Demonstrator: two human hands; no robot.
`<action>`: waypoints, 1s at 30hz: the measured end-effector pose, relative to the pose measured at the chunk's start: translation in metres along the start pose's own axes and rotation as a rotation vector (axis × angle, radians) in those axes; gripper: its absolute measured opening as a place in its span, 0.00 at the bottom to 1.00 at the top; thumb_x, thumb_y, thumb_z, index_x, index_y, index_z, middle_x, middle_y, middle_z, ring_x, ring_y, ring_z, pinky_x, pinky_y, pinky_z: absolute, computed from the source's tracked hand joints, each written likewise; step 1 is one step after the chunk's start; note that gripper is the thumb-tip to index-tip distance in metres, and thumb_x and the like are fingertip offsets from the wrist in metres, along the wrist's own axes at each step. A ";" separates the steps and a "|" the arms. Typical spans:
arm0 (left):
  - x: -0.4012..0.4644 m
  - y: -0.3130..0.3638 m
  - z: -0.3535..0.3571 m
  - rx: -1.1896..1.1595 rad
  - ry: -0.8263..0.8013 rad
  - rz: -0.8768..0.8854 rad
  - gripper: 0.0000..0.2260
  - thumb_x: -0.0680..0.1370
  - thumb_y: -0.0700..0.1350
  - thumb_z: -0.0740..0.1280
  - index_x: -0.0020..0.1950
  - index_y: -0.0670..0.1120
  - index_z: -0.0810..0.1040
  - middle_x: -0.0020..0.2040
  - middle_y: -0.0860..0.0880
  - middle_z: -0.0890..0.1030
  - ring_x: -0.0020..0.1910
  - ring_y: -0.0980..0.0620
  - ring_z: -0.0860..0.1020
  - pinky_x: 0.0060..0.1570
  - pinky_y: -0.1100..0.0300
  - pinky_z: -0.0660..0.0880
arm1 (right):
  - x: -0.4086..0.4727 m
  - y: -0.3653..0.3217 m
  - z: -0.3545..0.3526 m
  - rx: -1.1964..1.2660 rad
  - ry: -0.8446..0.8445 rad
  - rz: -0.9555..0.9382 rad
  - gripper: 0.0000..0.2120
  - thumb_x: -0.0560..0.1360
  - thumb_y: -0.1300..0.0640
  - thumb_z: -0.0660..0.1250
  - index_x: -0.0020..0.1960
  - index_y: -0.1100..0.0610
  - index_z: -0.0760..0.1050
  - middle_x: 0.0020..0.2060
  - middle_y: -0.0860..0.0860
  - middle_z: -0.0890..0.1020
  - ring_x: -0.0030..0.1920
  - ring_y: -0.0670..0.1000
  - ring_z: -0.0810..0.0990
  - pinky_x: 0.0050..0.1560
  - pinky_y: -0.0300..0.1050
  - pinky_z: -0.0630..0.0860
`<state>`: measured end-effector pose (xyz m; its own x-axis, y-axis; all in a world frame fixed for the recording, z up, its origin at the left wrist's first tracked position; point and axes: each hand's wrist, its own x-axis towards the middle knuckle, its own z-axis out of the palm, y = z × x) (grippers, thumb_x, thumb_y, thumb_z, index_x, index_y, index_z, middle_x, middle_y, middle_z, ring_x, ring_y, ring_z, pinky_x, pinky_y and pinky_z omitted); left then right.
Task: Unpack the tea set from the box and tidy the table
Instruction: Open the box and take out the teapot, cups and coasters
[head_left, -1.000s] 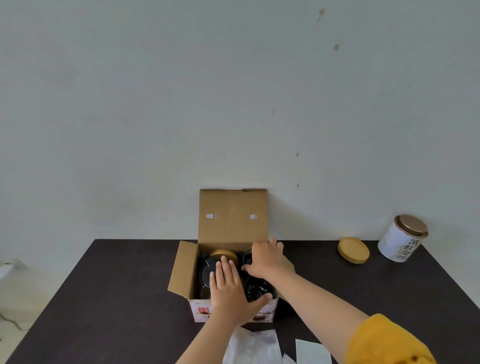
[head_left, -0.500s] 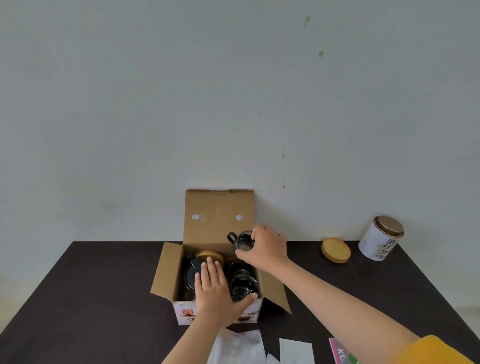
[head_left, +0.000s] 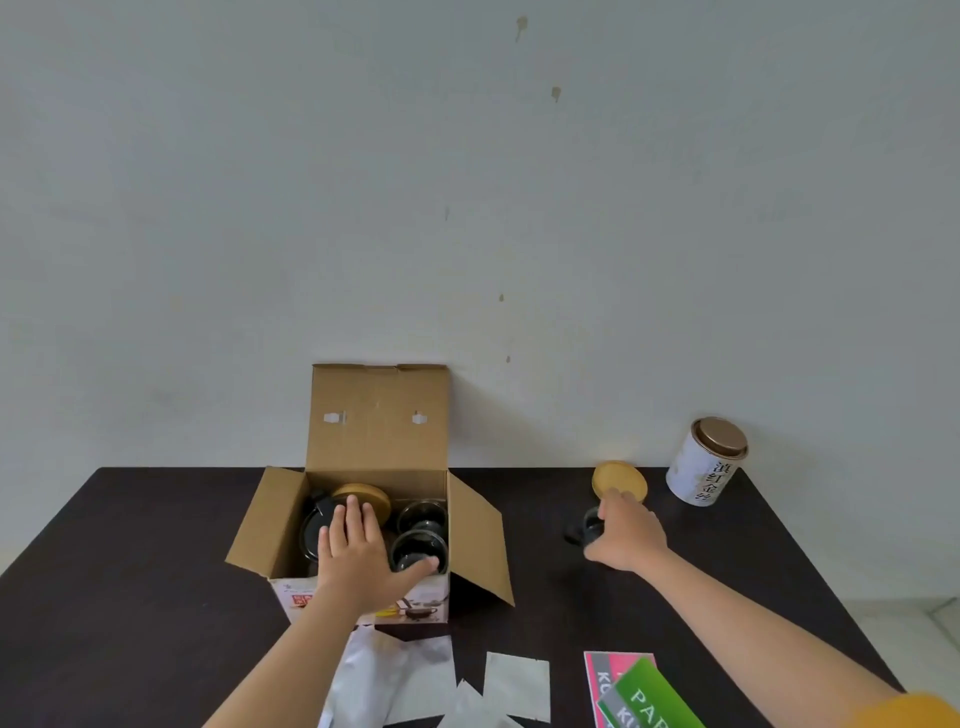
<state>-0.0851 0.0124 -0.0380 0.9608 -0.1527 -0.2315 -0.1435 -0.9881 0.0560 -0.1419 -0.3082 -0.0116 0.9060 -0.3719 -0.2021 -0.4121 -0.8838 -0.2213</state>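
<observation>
Your right hand (head_left: 626, 535) grips a glass cup (head_left: 589, 525) at the table (head_left: 130, 597), three o'clock of the box (head_left: 379, 431); your left hand (head_left: 358, 551) lies flat, steadying its contents. Next, release it and fetch another cup

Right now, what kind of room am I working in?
Probably a plain room at home, not a workshop: a dark table pushed against a bare, stained white wall, with a tea tin and a tea-set box on it.

Chinese characters, perhaps 滇红金丝, on the white tin (head_left: 701, 475); "PAR" on the green card (head_left: 649, 701).
</observation>
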 end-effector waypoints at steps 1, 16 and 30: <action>0.000 0.005 -0.002 -0.035 -0.007 -0.030 0.62 0.55 0.81 0.34 0.77 0.40 0.44 0.78 0.40 0.43 0.76 0.39 0.43 0.73 0.44 0.45 | 0.002 0.013 0.000 0.010 -0.025 0.035 0.25 0.64 0.52 0.74 0.56 0.54 0.68 0.52 0.50 0.73 0.50 0.53 0.76 0.49 0.46 0.73; 0.010 0.035 0.005 -0.015 -0.012 -0.227 0.65 0.53 0.84 0.44 0.76 0.39 0.41 0.77 0.39 0.38 0.75 0.38 0.39 0.74 0.44 0.43 | 0.057 0.135 0.003 0.092 -0.122 0.141 0.25 0.64 0.60 0.75 0.55 0.51 0.67 0.53 0.51 0.73 0.53 0.53 0.75 0.48 0.47 0.75; 0.013 0.037 0.007 0.016 -0.005 -0.263 0.72 0.43 0.84 0.31 0.77 0.40 0.45 0.77 0.40 0.41 0.76 0.39 0.41 0.73 0.44 0.45 | 0.111 0.159 0.003 0.172 -0.056 0.048 0.31 0.67 0.63 0.73 0.66 0.55 0.66 0.62 0.56 0.70 0.58 0.57 0.74 0.51 0.48 0.75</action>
<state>-0.0800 -0.0267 -0.0461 0.9643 0.1098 -0.2409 0.1075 -0.9939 -0.0226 -0.1076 -0.4893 -0.0719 0.8802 -0.3917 -0.2681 -0.4694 -0.8020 -0.3694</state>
